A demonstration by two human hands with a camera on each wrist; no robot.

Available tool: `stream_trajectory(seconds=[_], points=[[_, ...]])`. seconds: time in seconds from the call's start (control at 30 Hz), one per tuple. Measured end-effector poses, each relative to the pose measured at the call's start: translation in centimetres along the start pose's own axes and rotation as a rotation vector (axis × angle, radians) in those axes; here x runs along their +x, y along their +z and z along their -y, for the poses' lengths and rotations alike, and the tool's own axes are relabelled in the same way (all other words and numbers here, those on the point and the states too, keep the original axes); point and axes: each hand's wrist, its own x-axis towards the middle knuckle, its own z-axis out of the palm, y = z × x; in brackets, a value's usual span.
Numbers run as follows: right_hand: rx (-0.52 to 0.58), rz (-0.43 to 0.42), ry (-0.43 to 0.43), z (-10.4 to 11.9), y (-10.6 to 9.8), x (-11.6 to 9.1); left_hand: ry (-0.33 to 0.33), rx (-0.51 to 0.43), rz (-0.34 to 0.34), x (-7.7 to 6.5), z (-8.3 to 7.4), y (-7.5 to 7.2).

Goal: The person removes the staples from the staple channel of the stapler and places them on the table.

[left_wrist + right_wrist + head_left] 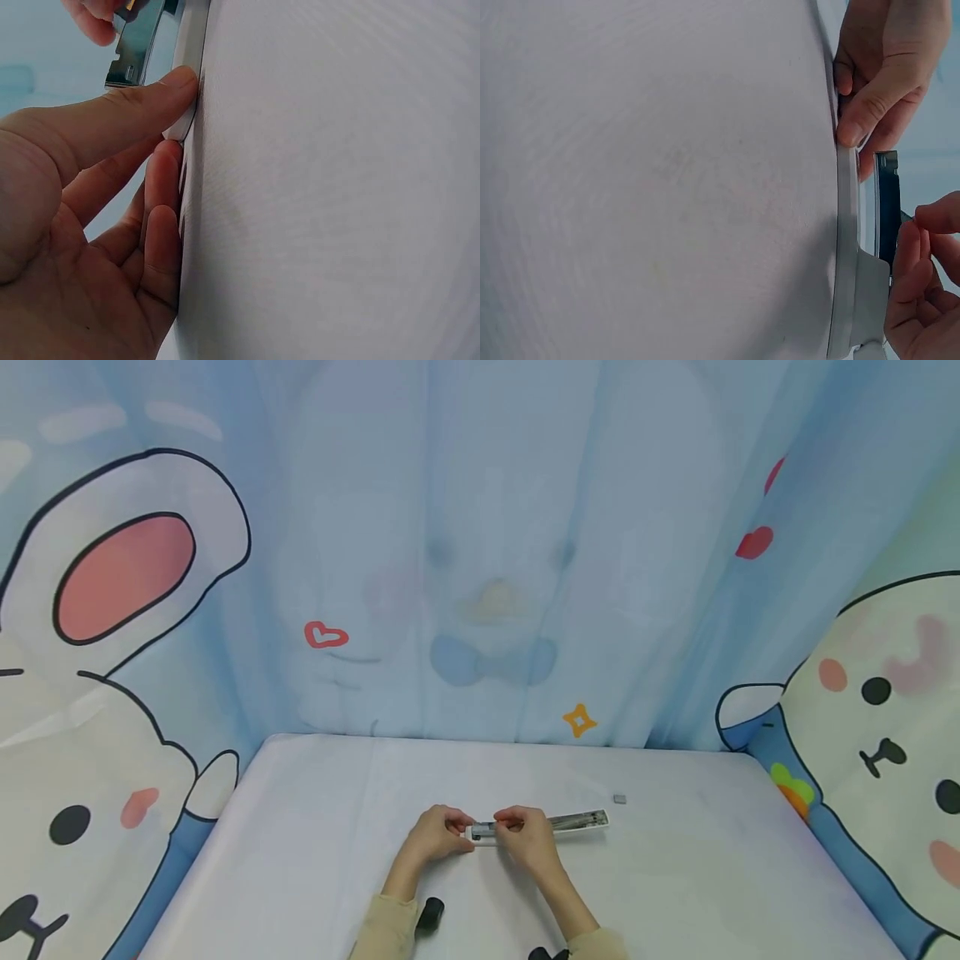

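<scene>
A stapler [581,821] lies low over the table, swung open, with a white base, a grey body and a bare metal rail [887,210]. My left hand [438,833] grips the left end of its white base, thumb on the near side and fingers on the far side. Over the rail, my right hand [528,843] pinches a small thin piece [907,216] between thumb and fingertips. That piece is mostly covered by the fingers, and I cannot tell its kind. The right hand also hides the stapler's middle in the head view.
A small grey block [619,798] lies on the white-covered table [712,860], beyond the stapler's right end. Behind the table hangs a blue curtain [360,527] with cartoon animals. Black wrist devices [431,916] sit at both sleeves.
</scene>
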Motion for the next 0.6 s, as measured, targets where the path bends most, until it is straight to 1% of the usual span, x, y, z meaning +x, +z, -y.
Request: stream_trajectory(seconds=[0.1, 0.27, 0.43, 0.53, 0.6], points=[[-0.026, -0.002, -0.003, -0.03, 0.14, -0.17, 0.005, -0.002, -0.002, -0.16, 0.11, -0.01], [-0.063, -0.006, -0.031, 0.20, 0.04, -0.21, 0.009, 0.006, -0.005, -0.12, 0.18, 0.00], [-0.123, -0.013, -0.050, 0.38, -0.02, -0.15, 0.014, 0.010, -0.005, -0.09, 0.15, 0.06], [-0.150, 0.001, -0.048, 0.41, 0.01, -0.15, 0.008, 0.011, -0.001, -0.15, 0.13, 0.06], [-0.162, 0.014, -0.052, 0.47, 0.00, -0.11, 0.015, 0.014, -0.002, -0.20, 0.17, -0.03]])
